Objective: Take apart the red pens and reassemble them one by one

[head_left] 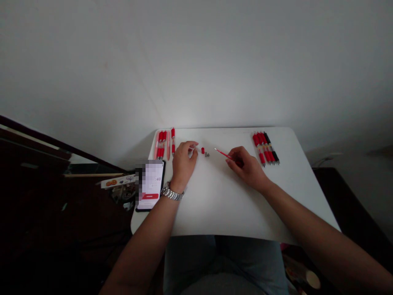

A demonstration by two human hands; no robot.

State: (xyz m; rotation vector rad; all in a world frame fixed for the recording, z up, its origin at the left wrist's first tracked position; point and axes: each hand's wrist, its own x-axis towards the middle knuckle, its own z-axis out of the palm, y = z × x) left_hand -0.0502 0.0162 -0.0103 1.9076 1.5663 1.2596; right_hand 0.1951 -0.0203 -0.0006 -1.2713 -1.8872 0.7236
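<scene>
My right hand (244,167) pinches a thin red pen refill (223,153), its pale tip pointing left over the white table. On the left, my left hand (184,162) is curled with thumb and forefinger around what looks like a clear plastic pen barrel (193,148), mostly hidden by the fingers. Just right of those fingertips lie a short red pen part (203,150) and small grey metal parts (206,155). A metal watch sits on my left wrist.
Several red pens and a black one (271,148) lie in a row at the right. More red pens (161,143) lie at the back left, some in a pale tray. A phone (151,186) rests at the left edge. The table (221,209) backs onto a wall.
</scene>
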